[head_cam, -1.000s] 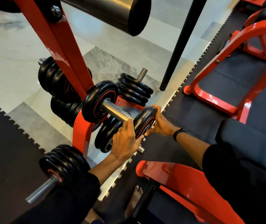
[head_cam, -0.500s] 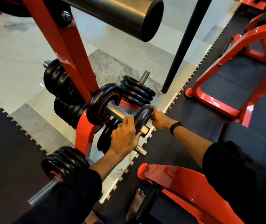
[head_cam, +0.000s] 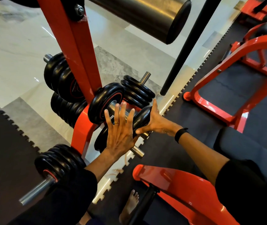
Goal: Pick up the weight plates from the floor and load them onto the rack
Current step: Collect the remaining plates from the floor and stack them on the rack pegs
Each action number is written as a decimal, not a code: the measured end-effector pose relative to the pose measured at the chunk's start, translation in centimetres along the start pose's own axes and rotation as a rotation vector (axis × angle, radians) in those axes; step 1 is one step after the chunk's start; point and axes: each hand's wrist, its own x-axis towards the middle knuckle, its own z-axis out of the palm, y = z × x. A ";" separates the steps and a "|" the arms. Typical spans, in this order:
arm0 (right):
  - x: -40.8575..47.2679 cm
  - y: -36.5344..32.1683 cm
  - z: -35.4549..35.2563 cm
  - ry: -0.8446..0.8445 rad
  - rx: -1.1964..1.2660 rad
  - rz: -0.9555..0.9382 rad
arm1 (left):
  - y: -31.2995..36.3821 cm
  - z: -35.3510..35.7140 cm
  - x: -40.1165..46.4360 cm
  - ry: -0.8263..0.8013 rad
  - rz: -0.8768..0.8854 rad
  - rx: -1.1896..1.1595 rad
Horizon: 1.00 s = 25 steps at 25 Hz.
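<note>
A red plate rack (head_cam: 81, 62) stands in front of me with steel pegs. One black plate with a red ring (head_cam: 106, 101) sits far in on the middle peg. A second black plate (head_cam: 141, 117) is on the same peg, nearer its outer end. My right hand (head_cam: 157, 122) presses flat against this plate's outer face, fingers straight and thumb along its lower rim. My left hand (head_cam: 119, 133) hovers over the bare peg between the two plates, fingers spread, holding nothing.
Other pegs carry stacks of black plates: upper left (head_cam: 59, 75), lower left (head_cam: 66, 109), near left (head_cam: 59, 159), far right (head_cam: 137, 90). A padded roller (head_cam: 145, 17) juts overhead. A black pole (head_cam: 186, 46), red machine frames (head_cam: 227, 103) and a red bench base (head_cam: 178, 184) surround me.
My left hand has let go of the plate and the peg and spread open. The right hand has slid the plate further onto the peg and now lies flat against it.
</note>
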 end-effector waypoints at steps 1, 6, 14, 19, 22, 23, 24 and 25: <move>0.2 -0.4 0.2 0.012 0.004 -0.016 | -0.3 0.0 0.1 0.014 -0.006 -0.004; 2.4 -3.7 1.7 0.045 0.017 -0.067 | -3.9 0.1 1.6 0.063 -0.130 0.035; 7.4 -8.5 2.6 -0.046 -0.047 -0.112 | -7.4 0.3 4.1 -0.182 -0.531 0.025; 7.2 -8.5 2.7 -0.013 -0.035 -0.119 | -7.6 -0.4 4.2 -0.295 -0.527 -0.142; 7.2 -8.5 2.6 0.015 -0.084 -0.115 | -7.8 -1.3 4.4 -0.330 -0.500 -0.143; 7.1 -8.7 2.6 0.024 -0.119 -0.109 | -7.9 -1.6 4.5 -0.349 -0.494 -0.146; 7.1 -8.9 2.7 0.041 -0.161 -0.098 | -8.1 -1.7 4.5 -0.374 -0.488 -0.151; 6.9 -9.0 2.8 0.068 -0.217 -0.083 | -8.3 -1.6 4.5 -0.396 -0.478 -0.152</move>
